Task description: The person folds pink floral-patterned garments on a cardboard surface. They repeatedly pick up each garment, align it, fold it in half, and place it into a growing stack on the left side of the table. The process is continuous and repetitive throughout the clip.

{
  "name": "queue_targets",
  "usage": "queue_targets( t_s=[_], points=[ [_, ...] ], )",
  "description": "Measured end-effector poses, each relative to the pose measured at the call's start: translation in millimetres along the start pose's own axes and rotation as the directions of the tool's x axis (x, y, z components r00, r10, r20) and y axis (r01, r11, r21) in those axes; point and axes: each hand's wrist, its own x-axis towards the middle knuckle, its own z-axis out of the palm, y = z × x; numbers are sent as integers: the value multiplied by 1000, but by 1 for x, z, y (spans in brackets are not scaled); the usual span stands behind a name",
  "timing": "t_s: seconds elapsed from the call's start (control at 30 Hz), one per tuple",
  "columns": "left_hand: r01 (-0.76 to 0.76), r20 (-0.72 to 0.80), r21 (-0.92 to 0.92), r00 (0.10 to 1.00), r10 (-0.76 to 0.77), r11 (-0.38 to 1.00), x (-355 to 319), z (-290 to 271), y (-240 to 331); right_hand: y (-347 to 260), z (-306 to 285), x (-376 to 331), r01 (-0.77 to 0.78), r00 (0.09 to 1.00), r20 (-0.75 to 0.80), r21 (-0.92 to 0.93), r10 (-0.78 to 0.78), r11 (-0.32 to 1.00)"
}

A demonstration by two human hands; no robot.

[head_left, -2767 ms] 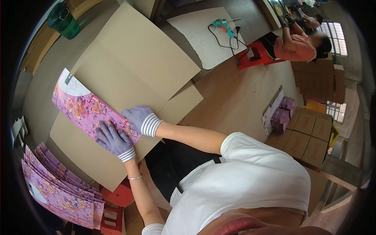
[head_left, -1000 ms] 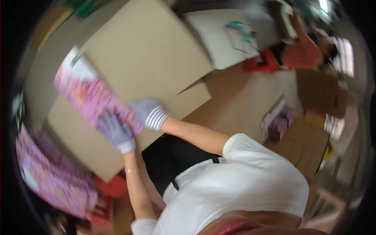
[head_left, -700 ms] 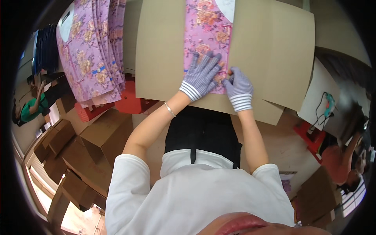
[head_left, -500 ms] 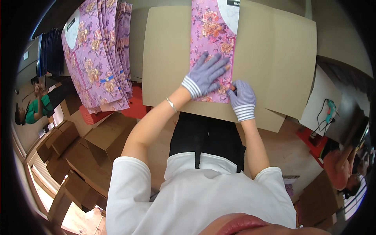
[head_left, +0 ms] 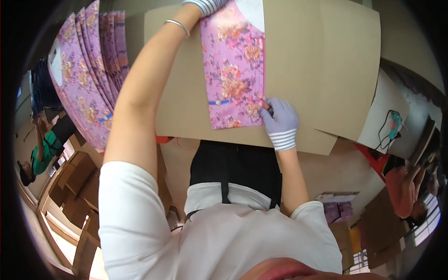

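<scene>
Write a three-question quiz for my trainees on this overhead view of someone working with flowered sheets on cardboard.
1. True or false: the right hand presses the lower right corner of the pink flowered sheet.
2. The sheet lies on: A) a brown cardboard sheet, B) a metal tray, C) the floor.
3. Where does the stack of flowered sheets lie relative to the single one?

Key: 1 true. 2 A. 3 To the person's left, fanned out. The left hand, gloved, reaches to the sheet's far end, mostly out of frame.

Brown cardboard boxes crowd the floor at left; a white board carries a teal glue gun; daylight enters a window at lower right.
</scene>
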Motion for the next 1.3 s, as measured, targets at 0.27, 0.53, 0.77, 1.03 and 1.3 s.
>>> queue_targets(
  t_s=[0.27,0.53,0.77,1.03,1.3],
  points=[
    [59,135,-378,991,-8,924,-170,-40,153,12,4,-1,-13,999,33,67,11,998],
    [241,145,-617,970,-193,749,-294,-85,285,29,-24,-13,-51,997,72,276,33,960],
    [214,-167,-429,936,-310,878,-229,-89,206,122,-182,-7,-132,837,-543,-81,68,988],
    [198,73,-124,979,-191,972,-176,-47,181,96,-230,36,-371,855,-198,413,480,832],
    [176,37,-179,984,-173,968,-174,-48,182,58,-105,40,38,994,-112,296,-5,954]
  ],
)
